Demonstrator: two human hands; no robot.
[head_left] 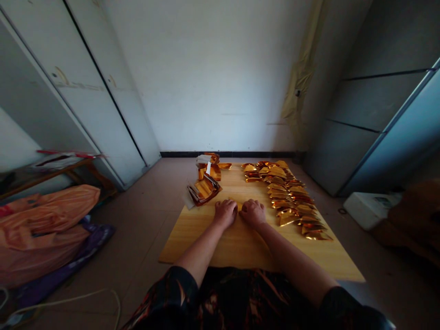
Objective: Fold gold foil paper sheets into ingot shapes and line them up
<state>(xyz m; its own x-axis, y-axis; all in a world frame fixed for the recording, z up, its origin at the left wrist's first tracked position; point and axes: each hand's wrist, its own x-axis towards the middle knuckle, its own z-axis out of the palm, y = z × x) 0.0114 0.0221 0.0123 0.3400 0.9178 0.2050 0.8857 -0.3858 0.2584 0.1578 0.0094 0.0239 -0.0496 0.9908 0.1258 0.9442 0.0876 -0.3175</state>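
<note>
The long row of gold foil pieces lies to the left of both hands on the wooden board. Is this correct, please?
No: the long row of gold foil pieces lies to the right of the left hand and right hand, not to their left, as the head view shows. It does lie on the wooden board.

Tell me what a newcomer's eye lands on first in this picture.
The shiny gold foil pieces catch the eye first, laid in overlapping rows down the right side of the pale wooden board. A looser heap of gold foil sits at the board's far left corner. The left hand and right hand rest close together mid-board.
</note>
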